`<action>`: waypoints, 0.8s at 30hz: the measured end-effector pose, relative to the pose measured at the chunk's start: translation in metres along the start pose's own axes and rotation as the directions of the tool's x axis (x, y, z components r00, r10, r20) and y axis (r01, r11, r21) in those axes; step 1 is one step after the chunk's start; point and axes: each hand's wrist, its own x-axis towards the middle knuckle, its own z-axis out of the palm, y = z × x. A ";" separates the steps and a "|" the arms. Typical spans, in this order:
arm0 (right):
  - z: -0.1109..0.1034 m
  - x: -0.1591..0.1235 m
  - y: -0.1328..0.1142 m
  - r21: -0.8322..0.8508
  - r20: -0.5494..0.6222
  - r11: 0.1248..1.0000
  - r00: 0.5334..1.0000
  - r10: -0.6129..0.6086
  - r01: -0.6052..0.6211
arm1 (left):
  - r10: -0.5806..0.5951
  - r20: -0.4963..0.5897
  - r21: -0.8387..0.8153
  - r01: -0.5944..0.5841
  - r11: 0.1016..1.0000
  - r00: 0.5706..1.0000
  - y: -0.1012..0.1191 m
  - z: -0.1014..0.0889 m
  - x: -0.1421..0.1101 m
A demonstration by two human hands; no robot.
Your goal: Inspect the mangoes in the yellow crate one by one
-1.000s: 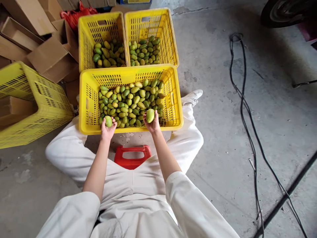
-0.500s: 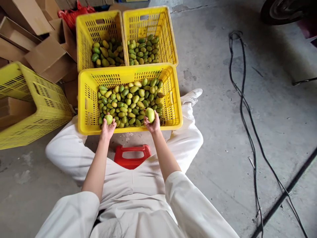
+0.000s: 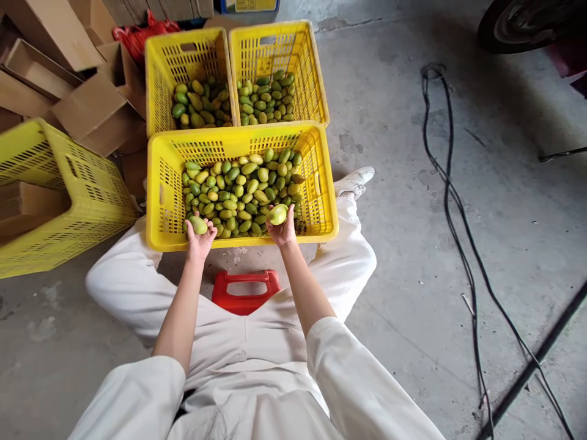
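Observation:
My left hand (image 3: 200,239) holds a small green mango (image 3: 199,225) over the near rim of a yellow crate (image 3: 170,241) full of green and yellow mangoes. My right hand (image 3: 283,233) grips a larger pale green mango (image 3: 277,214) above the same rim, further right. Both hands have their fingers curled round the fruit. I sit on a red stool (image 3: 243,290) with my white-clad legs spread on either side of the crate.
Two more yellow crates (image 3: 183,58) (image 3: 279,49) with mangoes stand behind the near one. A tipped yellow crate (image 3: 55,189) and cardboard boxes (image 3: 87,104) lie at the left. Black cables (image 3: 452,183) run across the concrete floor on the right; a wheel (image 3: 518,21) shows top right.
Both hands stay at the crate's near rim. The mango in my right hand has turned from upright to lying sideways; the left one has shifted slightly in my fingers.

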 end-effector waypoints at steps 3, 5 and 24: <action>0.000 -0.002 -0.003 0.066 0.064 0.997 0.997 0.032 -0.036 | -0.035 -0.023 -0.020 0.034 0.999 0.999 0.002 0.004 -0.002; -0.002 -0.003 -0.006 0.100 0.104 0.991 0.991 0.082 -0.092 | -0.063 -0.048 -0.025 0.062 0.998 0.997 0.003 0.006 -0.003; -0.006 -0.003 -0.004 0.070 0.092 0.998 0.996 -0.003 -0.003 | -0.016 0.059 -0.006 0.017 1.000 0.998 0.005 -0.002 -0.002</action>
